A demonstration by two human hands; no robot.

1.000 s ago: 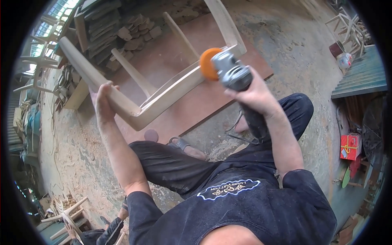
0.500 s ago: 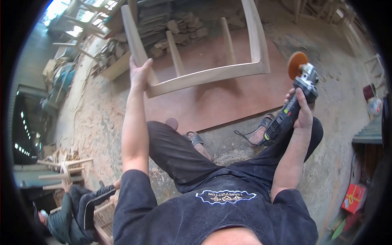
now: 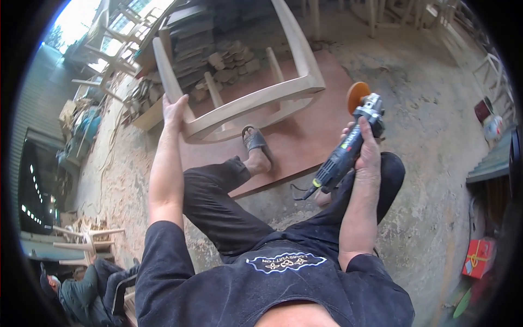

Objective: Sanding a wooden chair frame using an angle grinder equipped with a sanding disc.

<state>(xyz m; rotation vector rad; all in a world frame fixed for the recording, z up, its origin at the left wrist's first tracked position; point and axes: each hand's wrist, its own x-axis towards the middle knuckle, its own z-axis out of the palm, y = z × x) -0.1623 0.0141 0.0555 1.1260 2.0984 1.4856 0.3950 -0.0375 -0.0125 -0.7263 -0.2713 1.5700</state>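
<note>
Pale wooden chair frame (image 3: 256, 102) extends ahead and right of the left hand (image 3: 174, 111), which is curled round one leg (image 3: 169, 68). Right hand (image 3: 368, 150) wraps a sander (image 3: 344, 146), orange disc (image 3: 357, 97) beyond it, clear of the wood. Seemingly a positioning step; sanding would call for a steady frame.

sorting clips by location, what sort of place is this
Likely a furniture workshop, going by the grinder, the bare wooden frame and the piled wood blocks.
</note>
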